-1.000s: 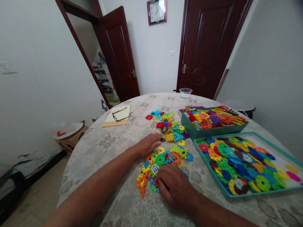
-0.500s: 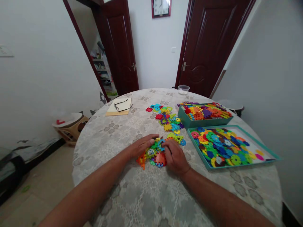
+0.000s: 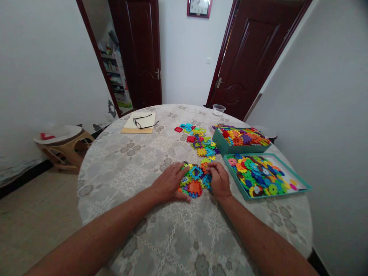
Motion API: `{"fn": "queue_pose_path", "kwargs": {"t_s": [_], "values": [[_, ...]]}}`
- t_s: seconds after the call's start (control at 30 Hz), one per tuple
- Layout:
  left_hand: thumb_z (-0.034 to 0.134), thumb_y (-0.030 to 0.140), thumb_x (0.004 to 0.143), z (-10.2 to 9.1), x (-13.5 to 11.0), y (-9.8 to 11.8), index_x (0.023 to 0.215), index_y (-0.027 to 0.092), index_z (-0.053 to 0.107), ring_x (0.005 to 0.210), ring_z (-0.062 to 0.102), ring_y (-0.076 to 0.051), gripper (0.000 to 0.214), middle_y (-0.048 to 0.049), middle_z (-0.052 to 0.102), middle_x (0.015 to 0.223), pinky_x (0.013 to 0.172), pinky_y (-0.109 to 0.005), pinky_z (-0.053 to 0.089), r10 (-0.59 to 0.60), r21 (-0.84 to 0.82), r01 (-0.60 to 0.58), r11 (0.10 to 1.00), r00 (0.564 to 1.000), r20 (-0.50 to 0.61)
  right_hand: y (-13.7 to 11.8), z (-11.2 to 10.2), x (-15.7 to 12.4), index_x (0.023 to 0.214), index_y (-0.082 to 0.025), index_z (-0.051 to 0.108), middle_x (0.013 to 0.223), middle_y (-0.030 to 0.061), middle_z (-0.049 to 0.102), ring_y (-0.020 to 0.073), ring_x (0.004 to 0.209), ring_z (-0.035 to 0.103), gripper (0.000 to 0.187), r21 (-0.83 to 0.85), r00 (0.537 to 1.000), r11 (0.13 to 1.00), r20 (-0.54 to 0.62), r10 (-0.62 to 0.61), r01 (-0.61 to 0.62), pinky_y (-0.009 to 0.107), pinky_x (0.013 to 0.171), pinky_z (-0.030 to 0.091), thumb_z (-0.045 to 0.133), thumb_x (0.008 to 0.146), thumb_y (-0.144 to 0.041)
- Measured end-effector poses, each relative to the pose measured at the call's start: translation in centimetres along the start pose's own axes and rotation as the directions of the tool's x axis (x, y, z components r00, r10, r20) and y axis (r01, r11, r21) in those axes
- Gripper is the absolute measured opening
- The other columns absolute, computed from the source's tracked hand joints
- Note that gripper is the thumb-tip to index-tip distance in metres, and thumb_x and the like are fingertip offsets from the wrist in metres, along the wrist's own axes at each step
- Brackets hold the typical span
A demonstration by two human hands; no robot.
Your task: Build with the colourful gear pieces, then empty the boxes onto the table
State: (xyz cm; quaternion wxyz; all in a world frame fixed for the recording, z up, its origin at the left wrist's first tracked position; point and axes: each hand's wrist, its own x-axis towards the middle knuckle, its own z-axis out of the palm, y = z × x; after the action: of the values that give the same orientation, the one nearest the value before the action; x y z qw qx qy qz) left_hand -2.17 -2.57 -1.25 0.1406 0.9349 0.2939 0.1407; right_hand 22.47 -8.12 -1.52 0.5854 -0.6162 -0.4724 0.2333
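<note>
A cluster of joined plastic gear pieces (image 3: 195, 188) in many colours lies on the table in front of me. My left hand (image 3: 168, 182) is wrapped round the cluster's left edge, thumb at the near side and fingers at the far side. At the cluster's upper right, my right hand (image 3: 220, 180) pinches at an orange gear piece (image 3: 204, 166), its fingertips partly hiding it. A blue square gear piece (image 3: 196, 172) sits between the two hands. Beyond them, a trail of loose gear pieces (image 3: 202, 152) spreads away over the tablecloth.
To the right stands a teal box (image 3: 227, 145) heaped with pieces. Nearer lies its shallow teal tray (image 3: 276, 196), holding many round gears. Black glasses (image 3: 146, 126) rest on a notepad (image 3: 130, 124) at the far left. A clear plastic bowl (image 3: 219, 110) stands at the back edge.
My left hand has turned and now grips the cluster's left side. The right hand has shifted right and away from me, to the orange piece. The camera view has tilted a little.
</note>
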Motion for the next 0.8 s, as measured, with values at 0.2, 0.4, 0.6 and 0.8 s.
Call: {"fn": "queue_pose_path", "kwargs": {"t_s": [0.2, 0.4, 0.6, 0.8], "values": [[0.073, 0.086, 0.067, 1.2, 1.1, 1.0, 0.161, 0.021, 0.033, 0.152, 0.035, -0.045, 0.121, -0.0245, 0.04, 0.163, 0.125, -0.062, 0.028, 0.021, -0.018, -0.023, 1.0, 0.994, -0.104, 0.9, -0.2, 0.4, 0.097, -0.023, 0.069, 0.088, 0.0027, 0.071, 0.0216, 0.085, 0.066, 0.021, 0.048, 1.0, 0.998, 0.003, 0.029, -0.029, 0.034, 0.079, 0.052, 0.055, 0.089, -0.036], [0.073, 0.082, 0.072, 2.1, 2.2, 2.1, 0.157, 0.02, 0.04, 0.152, 0.033, -0.045, 0.11, -0.0231, 0.041, 0.161, 0.125, -0.062, 0.027, -0.033, -0.018, 0.031, 0.999, 0.99, -0.136, 1.2, -0.2, 1.0, 0.095, -0.023, 0.069, 0.086, 0.0011, 0.069, 0.0188, 0.08, 0.064, 0.017, 0.216, 0.994, 0.971, -0.011, 0.105, -0.1, 0.031, 0.074, 0.052, 0.061, 0.084, -0.034], [0.071, 0.08, 0.076, 2.2, 2.8, 2.7, 0.153, 0.021, 0.045, 0.15, 0.037, -0.043, 0.1, -0.0197, 0.049, 0.156, 0.126, -0.06, 0.028, -0.07, 0.002, 0.071, 0.997, 0.986, -0.152, 1.4, -0.2, 1.5, 0.093, -0.023, 0.068, 0.082, 0.0005, 0.069, 0.0176, 0.076, 0.064, 0.017, 0.304, 0.99, 0.945, -0.026, 0.136, -0.122, 0.029, 0.071, 0.052, 0.062, 0.082, -0.033], [0.075, 0.059, 0.084, 2.5, 4.2, 3.5, 0.15, 0.024, 0.047, 0.147, 0.043, -0.037, 0.079, -0.0158, 0.053, 0.154, 0.129, -0.059, 0.024, -0.068, -0.008, 0.067, 0.998, 0.981, -0.18, 1.6, -0.3, 2.2, 0.092, -0.023, 0.068, 0.08, 0.0005, 0.069, 0.0177, 0.073, 0.064, 0.018, 0.316, 0.989, 0.943, -0.071, 0.13, -0.101, 0.03, 0.07, 0.052, 0.06, 0.079, -0.034]]}}
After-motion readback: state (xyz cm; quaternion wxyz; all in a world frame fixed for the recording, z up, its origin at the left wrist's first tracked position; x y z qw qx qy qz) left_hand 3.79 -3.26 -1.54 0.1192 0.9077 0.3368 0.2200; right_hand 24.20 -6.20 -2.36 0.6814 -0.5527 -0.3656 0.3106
